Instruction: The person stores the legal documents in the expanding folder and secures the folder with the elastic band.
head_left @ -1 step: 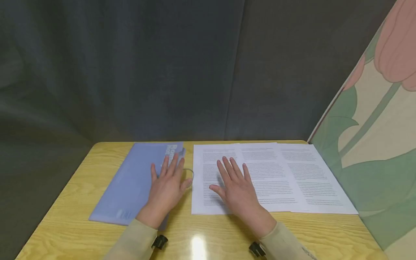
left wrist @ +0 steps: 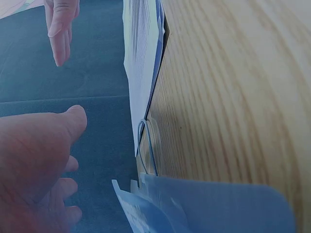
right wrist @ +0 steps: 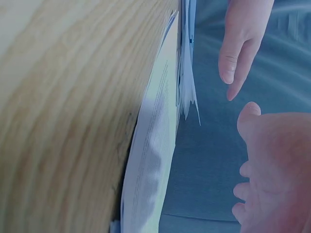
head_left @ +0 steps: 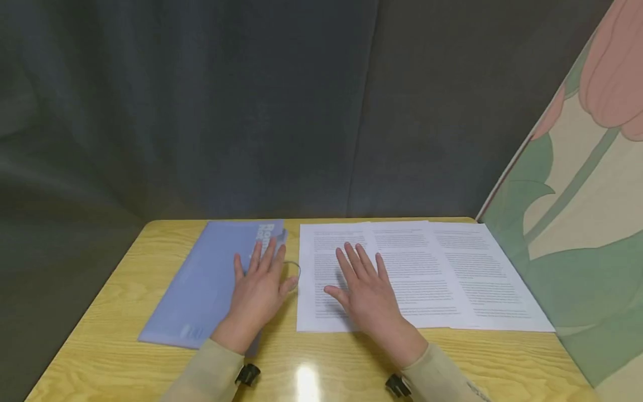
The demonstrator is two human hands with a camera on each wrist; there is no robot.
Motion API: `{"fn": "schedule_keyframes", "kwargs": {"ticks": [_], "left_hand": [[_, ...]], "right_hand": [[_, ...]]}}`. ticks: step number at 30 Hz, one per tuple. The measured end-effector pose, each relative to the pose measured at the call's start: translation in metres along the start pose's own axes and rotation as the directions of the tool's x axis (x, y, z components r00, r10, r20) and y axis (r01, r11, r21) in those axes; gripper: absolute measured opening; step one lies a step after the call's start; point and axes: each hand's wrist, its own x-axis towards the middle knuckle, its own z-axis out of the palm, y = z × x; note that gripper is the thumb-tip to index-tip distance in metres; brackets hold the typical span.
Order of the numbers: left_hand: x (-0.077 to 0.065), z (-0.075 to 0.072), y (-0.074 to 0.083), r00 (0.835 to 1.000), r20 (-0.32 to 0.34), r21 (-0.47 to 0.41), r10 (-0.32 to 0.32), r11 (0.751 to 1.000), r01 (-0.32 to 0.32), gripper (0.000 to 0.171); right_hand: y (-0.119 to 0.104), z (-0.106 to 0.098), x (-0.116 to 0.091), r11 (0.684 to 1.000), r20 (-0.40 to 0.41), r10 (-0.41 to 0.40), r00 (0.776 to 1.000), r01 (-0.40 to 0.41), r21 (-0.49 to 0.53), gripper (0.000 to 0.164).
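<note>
My left hand (head_left: pixel 256 293) hovers palm down, fingers spread, above the right edge of a translucent blue plastic folder (head_left: pixel 201 296) with white lettering near its top. A thin elastic loop (head_left: pixel 298 268) sticks out from the folder's right side. Over the printed sheets my right hand (head_left: pixel 369 293) is held the same way, its shadow falling on the left sheet (head_left: pixel 306 279). Beside that lie a middle sheet (head_left: pixel 402 240) and a right sheet (head_left: pixel 492 268), overlapping in a row. Both wrist views show a gap between the hands and the things below; neither hand holds anything.
The wooden table (head_left: pixel 100 346) has rounded far corners. Behind it hangs a dark grey curtain (head_left: pixel 251 111). A flower-patterned fabric panel (head_left: pixel 577 223) stands along the right side, close to the right sheet. A black band (head_left: pixel 248 374) is on the left wrist.
</note>
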Motion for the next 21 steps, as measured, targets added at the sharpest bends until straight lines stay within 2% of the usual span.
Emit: {"fn": "schedule_keyframes", "kwargs": {"ticks": [8,16,21], "left_hand": [[-0.001,-0.003,-0.004,1.0,0.017,-0.002,-0.022,1.0,0.022,0.08],[-0.001,-0.004,-0.014,1.0,0.011,0.004,-0.022,1.0,0.022,0.079],[0.002,-0.007,-0.019,0.999,0.019,-0.019,-0.035,0.999,0.035,0.08]], "right_hand": [[-0.005,0.003,0.004,0.999,-0.005,-0.001,1.0,0.002,0.032,0.082],[-0.007,0.006,0.012,0.999,0.059,0.016,0.998,-0.019,0.04,0.083],[-0.008,0.008,0.017,0.999,0.054,0.016,0.998,-0.017,0.033,0.083]]}}
